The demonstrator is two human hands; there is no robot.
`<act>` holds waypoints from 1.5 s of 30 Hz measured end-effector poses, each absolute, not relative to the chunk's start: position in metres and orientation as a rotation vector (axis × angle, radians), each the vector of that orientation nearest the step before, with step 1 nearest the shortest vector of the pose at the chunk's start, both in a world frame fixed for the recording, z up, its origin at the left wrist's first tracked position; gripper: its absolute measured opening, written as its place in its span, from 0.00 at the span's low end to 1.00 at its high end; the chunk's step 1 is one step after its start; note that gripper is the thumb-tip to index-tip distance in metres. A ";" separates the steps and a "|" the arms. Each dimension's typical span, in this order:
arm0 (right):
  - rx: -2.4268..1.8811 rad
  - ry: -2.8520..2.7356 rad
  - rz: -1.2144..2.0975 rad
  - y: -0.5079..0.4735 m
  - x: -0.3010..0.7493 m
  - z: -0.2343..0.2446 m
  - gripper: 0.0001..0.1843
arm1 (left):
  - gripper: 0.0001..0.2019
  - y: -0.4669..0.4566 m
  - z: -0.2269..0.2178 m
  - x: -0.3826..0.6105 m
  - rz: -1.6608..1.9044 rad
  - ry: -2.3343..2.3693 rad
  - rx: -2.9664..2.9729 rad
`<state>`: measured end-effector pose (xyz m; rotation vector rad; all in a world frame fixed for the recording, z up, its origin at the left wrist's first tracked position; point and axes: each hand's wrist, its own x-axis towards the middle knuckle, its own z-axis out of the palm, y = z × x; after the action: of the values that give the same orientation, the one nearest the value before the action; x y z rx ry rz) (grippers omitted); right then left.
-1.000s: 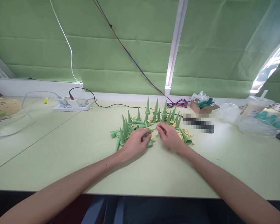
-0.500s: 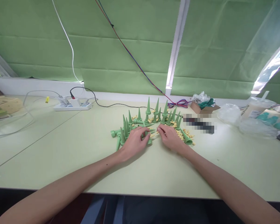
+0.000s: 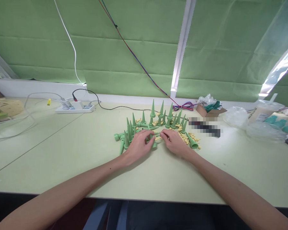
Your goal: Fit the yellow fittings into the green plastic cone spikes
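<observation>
**Both hands meet over the green cone pile**

Your left hand (image 3: 139,145) lies palm down at the near edge of the cluster, fingers curled around a green cone (image 3: 154,144) that lies on its side, its wide end poking out past your thumb. Your right hand (image 3: 175,142) sits just beside it, thumb and forefinger pinched together on a small yellow piece (image 3: 157,138) right at the cone's tip (the piece is tiny, so how it seats on the cone cannot be told). The two sets of fingertips nearly touch.

Around your hands, the green cones (image 3: 162,116) fan out in an arc on the pale table (image 3: 86,150): many stand upright with points up, a few lie flat, such as one at the left end (image 3: 121,146) and one at the right (image 3: 191,141). More yellow pieces (image 3: 184,137) are scattered among them, thickest near your right wrist.

Farther off, a white power strip (image 3: 74,109) rests to the left near the wall, and a small cardboard box (image 3: 210,110) with crumpled plastic stands to the right, well apart from the pile.
</observation>
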<state>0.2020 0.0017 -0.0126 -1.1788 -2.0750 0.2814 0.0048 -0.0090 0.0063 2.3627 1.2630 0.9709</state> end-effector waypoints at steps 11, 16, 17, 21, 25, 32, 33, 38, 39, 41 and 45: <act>-1.163 -2.069 0.316 -0.003 0.198 -0.012 0.18 | 0.13 -0.011 0.008 0.006 1.003 1.257 2.326; -1.152 -2.053 0.326 -0.004 0.197 -0.012 0.18 | 0.13 -0.012 0.008 0.006 0.991 1.235 2.321; -1.152 -2.051 0.324 -0.004 0.197 -0.012 0.18 | 0.13 -0.012 0.007 0.006 0.991 1.225 2.318; -1.150 -2.044 0.325 -0.004 0.197 -0.012 0.19 | 0.14 -0.012 0.006 0.006 1.006 1.193 2.300; -1.154 -2.028 0.341 -0.005 0.196 -0.012 0.19 | 0.18 -0.013 0.007 0.006 1.015 1.158 2.256; -1.173 -2.012 0.341 -0.005 0.195 -0.013 0.21 | 0.31 -0.014 0.003 0.008 1.100 1.102 2.103; -1.179 -2.008 0.346 -0.005 0.195 -0.013 0.21 | 0.32 -0.014 0.003 0.008 1.100 1.099 2.088; -1.182 -1.992 0.371 -0.005 0.195 -0.013 0.21 | 0.27 -0.011 0.004 0.007 1.041 1.167 2.085; -1.181 -1.989 0.374 -0.005 0.195 -0.013 0.21 | 0.23 -0.011 0.005 0.007 1.024 1.177 2.097; -1.180 -1.981 0.380 -0.004 0.195 -0.014 0.21 | 0.16 -0.012 0.007 0.008 0.995 1.185 2.128; -1.181 -1.959 0.383 -0.004 0.195 -0.015 0.21 | 0.14 -0.014 0.009 0.008 0.969 1.181 2.149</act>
<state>0.1948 -0.0036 -0.0154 -1.1814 -1.9592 0.3835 0.0083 -0.0138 0.0088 2.1489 1.1813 0.9687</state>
